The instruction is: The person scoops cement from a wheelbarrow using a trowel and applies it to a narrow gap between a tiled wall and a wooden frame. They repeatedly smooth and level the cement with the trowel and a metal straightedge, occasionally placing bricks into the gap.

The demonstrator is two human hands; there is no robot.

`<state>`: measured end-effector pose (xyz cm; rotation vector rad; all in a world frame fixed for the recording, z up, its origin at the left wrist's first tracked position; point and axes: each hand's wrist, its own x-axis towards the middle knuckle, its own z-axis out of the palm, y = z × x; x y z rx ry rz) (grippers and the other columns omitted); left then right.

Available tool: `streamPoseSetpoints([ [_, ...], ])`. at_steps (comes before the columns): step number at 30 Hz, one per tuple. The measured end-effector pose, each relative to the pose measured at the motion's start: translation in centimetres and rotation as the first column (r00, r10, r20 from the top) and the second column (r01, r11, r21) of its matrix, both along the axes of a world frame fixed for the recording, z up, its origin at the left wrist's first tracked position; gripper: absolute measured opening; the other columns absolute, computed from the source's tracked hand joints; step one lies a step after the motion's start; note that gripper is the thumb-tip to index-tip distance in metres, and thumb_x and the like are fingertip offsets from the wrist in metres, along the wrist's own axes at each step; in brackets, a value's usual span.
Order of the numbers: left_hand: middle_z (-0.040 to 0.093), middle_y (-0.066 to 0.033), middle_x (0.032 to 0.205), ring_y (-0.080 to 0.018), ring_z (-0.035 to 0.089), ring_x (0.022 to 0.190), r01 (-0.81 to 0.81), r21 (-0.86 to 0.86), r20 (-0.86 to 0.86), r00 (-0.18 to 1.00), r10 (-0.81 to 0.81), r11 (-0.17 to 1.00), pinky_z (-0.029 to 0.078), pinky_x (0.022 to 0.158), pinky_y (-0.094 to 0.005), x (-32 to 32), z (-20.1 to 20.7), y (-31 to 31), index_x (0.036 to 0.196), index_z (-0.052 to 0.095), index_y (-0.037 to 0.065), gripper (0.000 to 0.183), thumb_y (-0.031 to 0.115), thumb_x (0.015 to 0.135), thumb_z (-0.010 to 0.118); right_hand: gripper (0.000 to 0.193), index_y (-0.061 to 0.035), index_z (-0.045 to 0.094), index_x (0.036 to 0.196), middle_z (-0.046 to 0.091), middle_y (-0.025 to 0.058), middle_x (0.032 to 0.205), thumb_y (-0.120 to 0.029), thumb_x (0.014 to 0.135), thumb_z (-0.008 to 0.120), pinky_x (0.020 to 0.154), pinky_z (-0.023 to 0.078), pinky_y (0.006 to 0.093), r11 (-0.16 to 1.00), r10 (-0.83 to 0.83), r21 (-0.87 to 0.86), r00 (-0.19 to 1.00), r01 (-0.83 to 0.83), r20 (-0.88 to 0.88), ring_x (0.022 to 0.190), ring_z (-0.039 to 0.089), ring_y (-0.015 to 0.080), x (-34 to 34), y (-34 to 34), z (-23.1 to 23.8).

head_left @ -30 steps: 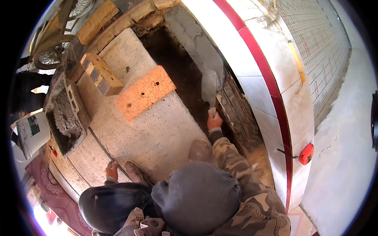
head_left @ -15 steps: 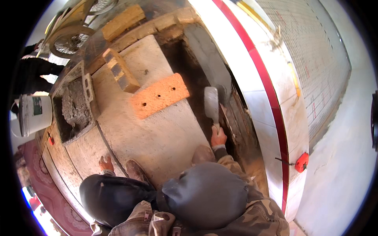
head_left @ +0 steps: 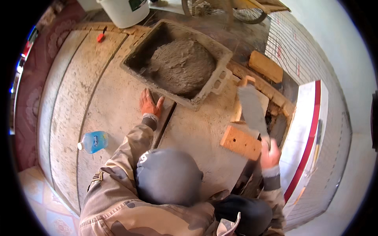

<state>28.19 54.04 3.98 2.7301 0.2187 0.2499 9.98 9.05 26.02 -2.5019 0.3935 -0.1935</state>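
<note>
Right hand (head_left: 269, 154): fingers closed round handle of trowel (head_left: 252, 109), flat grey blade raised and tilted above orange perforated brick (head_left: 241, 142) lying on concrete slab (head_left: 197, 129). Left hand (head_left: 149, 103): fingers spread, palm flat on slab, just beside near corner of mortar tub (head_left: 214, 84). Tub: rectangular, holding mound of grey mortar (head_left: 181, 67). Further out: blue plastic bottle (head_left: 92, 141) lying on its side, white bucket (head_left: 122, 11) at top edge, small red object (head_left: 101, 36) near it.
</note>
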Motion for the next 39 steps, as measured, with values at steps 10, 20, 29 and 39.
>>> streamPoseSetpoints([
  [10, 0.029, -0.0122, 0.158, -0.0285, 0.019, 0.149, -0.007, 0.017, -0.085, 0.996, 0.008, 1.0, 0.009, 0.121, -0.0503, 1.0, 1.7, -1.6, 0.15, 0.033, 0.006, 0.08, 0.055, 0.091, 0.056, 0.027, -0.0078, 0.054, 0.094, 0.067, 0.0186, 0.081, -0.034, 0.096, 0.059, 0.056, 0.055, 0.046, 0.62, 0.52, -0.594, 0.835, -0.513, -0.179, 0.069, 0.068, 0.0372, 29.4, 18.1, -4.0],
  [20, 0.025, -0.0131, 0.159, -0.0293, 0.015, 0.15, -0.007, 0.008, -0.195, 0.981, 0.008, 1.0, 0.009, 0.121, -0.0515, 1.4, 2.8, -1.1, 0.148, 0.036, 0.005, 0.077, 0.053, 0.091, 0.057, 0.033, -0.0041, 0.054, 0.088, 0.061, 0.025, 0.069, -0.036, 0.095, 0.062, 0.059, 0.049, 0.0534, 0.762, 0.548, -0.243, 0.798, -0.6, -0.252, 0.068, 0.06, 0.0474, 24.7, 22.2, -6.8],
  [29, 0.022, -0.0139, 0.16, -0.0305, 0.01, 0.151, 0.024, 0.003, -0.231, 0.973, -0.022, 1.0, 0.006, 0.121, -0.0535, 1.4, 2.7, -1.0, 0.146, 0.039, 0.003, 0.076, 0.052, 0.091, 0.056, 0.049, -0.0025, 0.057, 0.075, 0.051, -0.0002, 0.055, -0.047, 0.095, 0.063, 0.044, 0.037, 0.0261, 0.796, 0.589, 0.502, 0.624, -0.338, -0.514, 0.049, 0.046, 0.0051, 31.1, 22.2, -6.2],
  [39, 0.03, -0.0213, 0.156, -0.0351, 0.023, 0.148, 0.076, 0.027, -0.088, 0.993, -0.073, 0.997, 0.013, 0.119, -0.0541, 1.4, -0.8, -1.4, 0.138, 0.048, 0.0, 0.069, 0.046, 0.089, 0.062, 0.053, -0.003, 0.058, 0.069, 0.054, 0.0021, 0.052, -0.05, 0.094, 0.063, 0.047, 0.042, 0.0294, 0.812, 0.503, 0.536, 0.74, -0.229, -0.447, 0.05, 0.051, 0.0086, 24.3, 15.2, 1.1],
])
